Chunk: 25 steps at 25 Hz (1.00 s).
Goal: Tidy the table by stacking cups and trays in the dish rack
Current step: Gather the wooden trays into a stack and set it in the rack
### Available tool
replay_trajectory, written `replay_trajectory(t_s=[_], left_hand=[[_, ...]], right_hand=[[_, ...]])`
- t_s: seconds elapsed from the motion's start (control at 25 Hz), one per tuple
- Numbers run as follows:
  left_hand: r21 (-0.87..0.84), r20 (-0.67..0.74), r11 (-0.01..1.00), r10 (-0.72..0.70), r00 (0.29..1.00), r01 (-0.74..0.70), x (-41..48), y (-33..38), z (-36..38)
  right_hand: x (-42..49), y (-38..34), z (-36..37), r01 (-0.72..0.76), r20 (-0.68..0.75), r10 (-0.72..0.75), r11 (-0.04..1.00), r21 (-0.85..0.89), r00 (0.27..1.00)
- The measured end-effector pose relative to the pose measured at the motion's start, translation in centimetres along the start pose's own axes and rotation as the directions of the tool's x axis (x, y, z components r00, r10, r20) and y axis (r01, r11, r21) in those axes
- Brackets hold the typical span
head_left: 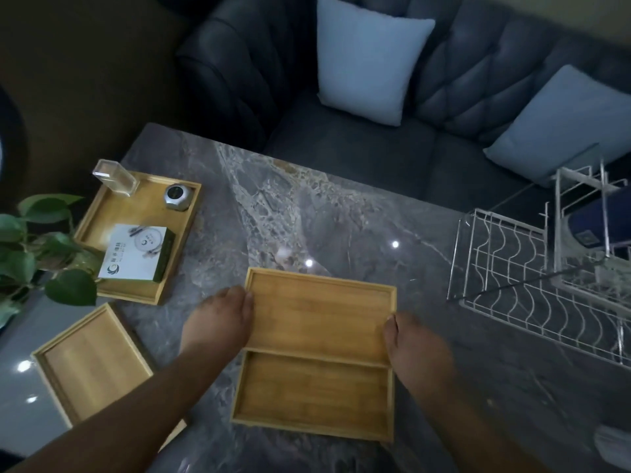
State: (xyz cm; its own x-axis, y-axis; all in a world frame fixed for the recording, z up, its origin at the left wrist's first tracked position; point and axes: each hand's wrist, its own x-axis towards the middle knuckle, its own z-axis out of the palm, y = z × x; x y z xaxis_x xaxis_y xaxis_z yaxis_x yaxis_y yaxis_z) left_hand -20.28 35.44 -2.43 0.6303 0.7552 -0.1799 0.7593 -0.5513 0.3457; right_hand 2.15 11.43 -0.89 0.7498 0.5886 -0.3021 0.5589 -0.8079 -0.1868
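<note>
An empty bamboo tray (319,314) lies at the middle of the grey marble table (307,213), its near edge overlapping a second empty tray (314,394) below it. My left hand (218,322) grips the upper tray's left edge and my right hand (416,346) grips its right edge. A third empty tray (92,363) lies at the near left. A fourth tray (112,213) at the far left holds small items. The white wire dish rack (532,285) stands at the right. No cups are visible.
The far-left tray carries a clear plastic box (114,177), a small silver device (177,197) and a white-and-green carton (138,252). A leafy plant (37,247) hangs over the table's left edge. A dark sofa with pale cushions (368,59) runs behind the table.
</note>
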Motion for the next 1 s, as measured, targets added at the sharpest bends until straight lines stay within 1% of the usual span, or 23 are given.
replay_trajectory(t_s=[0.16,0.28,0.4,0.48,0.6,0.68,0.84,1.0], left_hand=[[-0.012,0.058,1.0,-0.026,0.998,0.026,-5.0,0.1,1.0],[-0.003,0.087,0.999,-0.043,0.995,0.044,-8.2,0.1,1.5],[0.047,0.119,0.996,-0.082,0.989,0.077,-10.5,-0.3,1.7],[0.063,0.124,0.993,-0.105,0.987,0.098,-11.6,-0.5,1.8],[0.053,0.096,0.992,-0.117,0.989,0.112,-12.2,-0.7,1.9],[0.042,0.077,0.994,-0.104,0.992,0.101,-11.8,-0.7,2.0],[0.051,0.097,0.996,-0.072,0.993,0.068,-11.0,-0.7,2.8],[0.017,0.108,0.995,-0.096,0.989,0.095,-11.0,-0.8,3.6]], right_hand=[[-4.7,2.3,0.9,-0.035,0.073,0.034,0.999,0.016,0.997],[-7.6,3.4,1.9,0.005,0.086,-0.002,0.999,-0.033,0.996],[-9.8,4.4,3.2,0.058,0.087,-0.057,0.998,-0.018,0.995],[-10.8,4.6,3.8,0.068,0.098,-0.068,0.998,-0.002,0.993],[-11.3,4.6,4.3,0.089,0.074,-0.09,0.996,0.008,0.993],[-10.9,4.5,4.3,0.078,0.046,-0.079,0.997,0.019,0.996],[-10.1,4.5,4.4,0.052,0.03,-0.053,0.998,0.02,0.998],[-10.4,4.3,4.9,0.013,0.035,-0.014,0.999,0.042,0.999]])
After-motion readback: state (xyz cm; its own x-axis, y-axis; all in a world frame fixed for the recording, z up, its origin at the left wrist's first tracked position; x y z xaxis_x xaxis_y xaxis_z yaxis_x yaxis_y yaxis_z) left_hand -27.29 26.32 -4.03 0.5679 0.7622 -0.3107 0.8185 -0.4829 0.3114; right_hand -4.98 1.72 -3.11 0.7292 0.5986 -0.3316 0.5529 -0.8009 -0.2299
